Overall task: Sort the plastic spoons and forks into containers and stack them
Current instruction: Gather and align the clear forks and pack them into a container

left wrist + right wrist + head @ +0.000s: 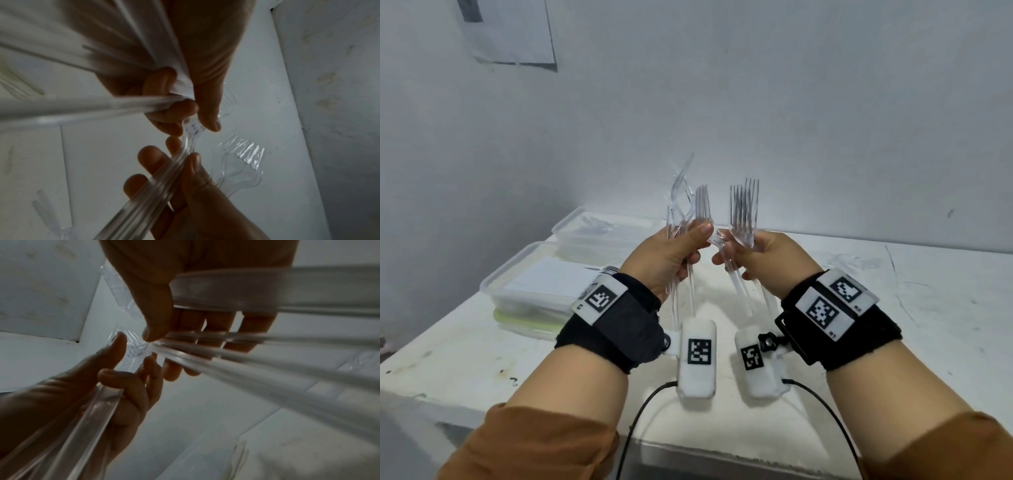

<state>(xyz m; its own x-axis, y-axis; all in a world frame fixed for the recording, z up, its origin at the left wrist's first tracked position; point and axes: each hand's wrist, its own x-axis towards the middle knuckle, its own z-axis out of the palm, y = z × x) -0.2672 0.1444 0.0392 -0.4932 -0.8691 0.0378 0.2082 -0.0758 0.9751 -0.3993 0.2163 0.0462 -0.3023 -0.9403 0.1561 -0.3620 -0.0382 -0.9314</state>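
Two clear containers (530,274) sit at the surface's (893,308) left edge; the far one (599,233) holds clear cutlery. Left hand (667,260) and right hand (763,260) fingers each clutch clear forks (744,209).

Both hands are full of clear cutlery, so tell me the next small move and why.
Probably pass the fork pinched at the left hand thumb into the right hand, whose fork bundle stands aligned, tines up. The left bundle looks mixed and splayed, and the two hands almost touch.
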